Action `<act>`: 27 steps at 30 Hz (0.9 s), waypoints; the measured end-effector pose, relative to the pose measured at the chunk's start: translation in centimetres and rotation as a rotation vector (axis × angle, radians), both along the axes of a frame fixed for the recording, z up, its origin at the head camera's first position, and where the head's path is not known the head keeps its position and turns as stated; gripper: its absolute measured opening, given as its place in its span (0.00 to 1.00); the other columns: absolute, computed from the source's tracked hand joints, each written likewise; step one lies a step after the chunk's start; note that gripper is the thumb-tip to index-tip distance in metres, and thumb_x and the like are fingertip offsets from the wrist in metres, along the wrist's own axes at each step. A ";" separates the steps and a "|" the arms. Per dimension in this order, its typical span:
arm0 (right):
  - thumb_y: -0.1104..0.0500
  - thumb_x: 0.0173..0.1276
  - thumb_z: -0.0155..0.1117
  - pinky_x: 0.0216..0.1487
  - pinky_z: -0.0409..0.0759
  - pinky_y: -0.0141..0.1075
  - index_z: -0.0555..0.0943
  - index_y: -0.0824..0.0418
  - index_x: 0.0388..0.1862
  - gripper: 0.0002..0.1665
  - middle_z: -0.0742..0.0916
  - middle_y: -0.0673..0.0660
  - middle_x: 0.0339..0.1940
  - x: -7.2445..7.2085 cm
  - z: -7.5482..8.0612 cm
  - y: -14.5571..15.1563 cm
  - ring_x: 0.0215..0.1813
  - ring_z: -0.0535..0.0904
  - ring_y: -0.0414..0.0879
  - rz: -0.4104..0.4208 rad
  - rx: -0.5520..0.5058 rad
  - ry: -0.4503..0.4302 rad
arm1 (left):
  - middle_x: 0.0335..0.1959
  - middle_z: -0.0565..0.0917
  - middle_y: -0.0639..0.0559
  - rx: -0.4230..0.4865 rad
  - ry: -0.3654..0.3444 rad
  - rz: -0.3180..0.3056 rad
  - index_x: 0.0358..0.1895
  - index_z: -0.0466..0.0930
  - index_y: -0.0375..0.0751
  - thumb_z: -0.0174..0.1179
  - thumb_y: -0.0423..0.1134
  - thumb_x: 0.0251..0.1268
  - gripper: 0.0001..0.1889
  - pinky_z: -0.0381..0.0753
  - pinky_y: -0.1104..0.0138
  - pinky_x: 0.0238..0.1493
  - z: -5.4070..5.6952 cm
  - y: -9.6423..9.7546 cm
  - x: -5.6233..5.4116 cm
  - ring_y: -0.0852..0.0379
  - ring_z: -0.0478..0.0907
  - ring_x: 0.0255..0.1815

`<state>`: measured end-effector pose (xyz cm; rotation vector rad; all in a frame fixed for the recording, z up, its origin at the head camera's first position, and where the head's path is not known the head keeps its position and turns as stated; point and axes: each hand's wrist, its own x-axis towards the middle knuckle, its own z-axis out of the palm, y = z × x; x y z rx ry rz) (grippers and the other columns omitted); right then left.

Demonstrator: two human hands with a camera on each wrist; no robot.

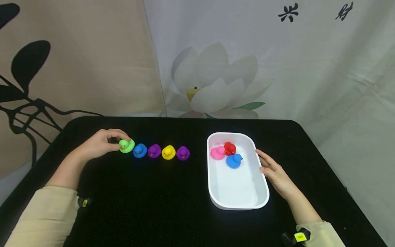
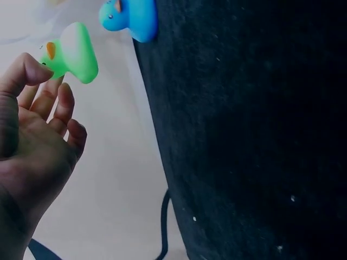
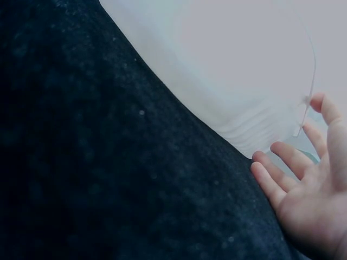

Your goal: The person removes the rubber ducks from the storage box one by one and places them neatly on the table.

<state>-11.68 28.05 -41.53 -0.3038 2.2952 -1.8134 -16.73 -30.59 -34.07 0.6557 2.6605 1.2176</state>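
Nearest, with twelve o'clock at the far side, a light sleeve comes in from seven o'clock and a matching sleeve from five. Next up, the right hand has its fingers loosely extended against the side of a white tray, thumb at the rim. The tray lies at that hand's nine o'clock, upright on the black worktop.

A little farther off, the left hand pinches a green duck between thumb and fingertips, the other fingers partly curled. The duck sits at that hand's three o'clock, out at the very tips. Whether its base touches the worktop is hard to judge from these angles.

Carrying on towards three o'clock, a row runs from the green duck: a blue duck just beside it, then a purple duck, a yellow duck and another purple duck.

Around eleven o'clock inside the tray are a second blue duck, a pink duck and a red duck, close together.

Beyond the worktop hangs a pale cloth printed with a large flower.
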 end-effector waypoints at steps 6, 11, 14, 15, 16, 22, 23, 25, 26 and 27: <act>0.58 0.73 0.52 0.62 0.60 0.61 0.52 0.60 0.76 0.36 0.62 0.66 0.73 0.1 0.0 -0.1 0.62 0.73 0.46 0.004 -0.001 0.009 | 0.55 0.75 0.37 -0.004 -0.024 0.002 0.51 0.80 0.36 0.58 0.26 0.59 0.15 0.64 0.37 0.52 -0.5 -0.6 -0.1 0.37 0.65 0.59; 0.58 0.73 0.52 0.62 0.60 0.60 0.52 0.59 0.76 0.37 0.62 0.65 0.74 0.1 0.0 -0.1 0.64 0.72 0.49 -0.004 0.001 0.005 | 0.56 0.74 0.37 -0.006 -0.059 -0.006 0.51 0.79 0.35 0.57 0.26 0.59 0.16 0.64 0.37 0.52 -1.0 -1.0 -0.3 0.36 0.65 0.59; 0.57 0.73 0.52 0.62 0.60 0.60 0.52 0.59 0.76 0.37 0.62 0.64 0.74 0.2 0.0 -0.2 0.65 0.70 0.53 -0.006 0.003 0.004 | 0.55 0.74 0.37 -0.012 -0.070 -0.006 0.51 0.79 0.35 0.56 0.25 0.59 0.16 0.65 0.38 0.52 -1.2 -1.1 -0.5 0.36 0.66 0.58; 0.57 0.73 0.53 0.62 0.60 0.60 0.52 0.59 0.77 0.37 0.62 0.64 0.74 0.2 0.0 -0.2 0.66 0.70 0.53 -0.007 0.004 0.004 | 0.55 0.75 0.37 -0.016 -0.073 -0.006 0.51 0.79 0.35 0.56 0.25 0.59 0.16 0.65 0.38 0.52 -1.3 -1.1 -0.5 0.36 0.66 0.58; 0.57 0.73 0.53 0.62 0.60 0.60 0.52 0.59 0.76 0.37 0.62 0.64 0.74 0.2 0.0 -0.1 0.65 0.70 0.53 -0.007 0.004 0.005 | 0.55 0.75 0.37 -0.018 -0.075 -0.005 0.51 0.79 0.35 0.56 0.25 0.59 0.16 0.65 0.38 0.52 -1.4 -1.2 -0.6 0.36 0.66 0.58; 0.57 0.73 0.52 0.61 0.61 0.60 0.52 0.59 0.76 0.37 0.62 0.65 0.73 0.2 0.0 -0.1 0.64 0.72 0.50 -0.002 -0.001 0.008 | 0.53 0.77 0.38 -0.030 -0.095 -0.003 0.51 0.79 0.35 0.55 0.25 0.60 0.15 0.66 0.39 0.52 -2.1 -1.4 -0.9 0.37 0.68 0.56; 0.58 0.73 0.52 0.61 0.61 0.60 0.52 0.59 0.76 0.36 0.62 0.65 0.73 0.1 0.0 -0.1 0.64 0.72 0.50 0.000 -0.002 0.009 | 0.52 0.77 0.39 -0.033 -0.097 -0.003 0.50 0.79 0.36 0.55 0.25 0.60 0.15 0.67 0.40 0.52 -2.2 -1.5 -0.9 0.37 0.69 0.56; 0.58 0.73 0.52 0.61 0.61 0.60 0.52 0.59 0.76 0.36 0.62 0.65 0.74 0.1 0.0 0.0 0.64 0.72 0.50 0.002 0.001 0.010 | 0.52 0.77 0.39 -0.039 -0.102 -0.004 0.50 0.79 0.35 0.55 0.26 0.60 0.15 0.68 0.41 0.52 -2.4 -1.5 -1.0 0.38 0.70 0.55; 0.58 0.73 0.52 0.61 0.61 0.60 0.52 0.59 0.76 0.36 0.62 0.65 0.73 0.1 0.0 0.0 0.64 0.71 0.50 0.002 0.002 0.011 | 0.52 0.77 0.39 -0.042 -0.103 -0.003 0.51 0.79 0.35 0.55 0.26 0.60 0.15 0.68 0.41 0.52 -2.4 -1.5 -1.1 0.38 0.70 0.55; 0.58 0.73 0.52 0.61 0.60 0.60 0.53 0.59 0.76 0.36 0.62 0.65 0.73 0.1 0.0 0.0 0.64 0.71 0.50 0.001 0.004 0.011 | 0.52 0.77 0.39 -0.045 -0.104 -0.003 0.51 0.79 0.35 0.55 0.26 0.60 0.15 0.68 0.41 0.52 -2.5 -1.5 -1.2 0.38 0.70 0.55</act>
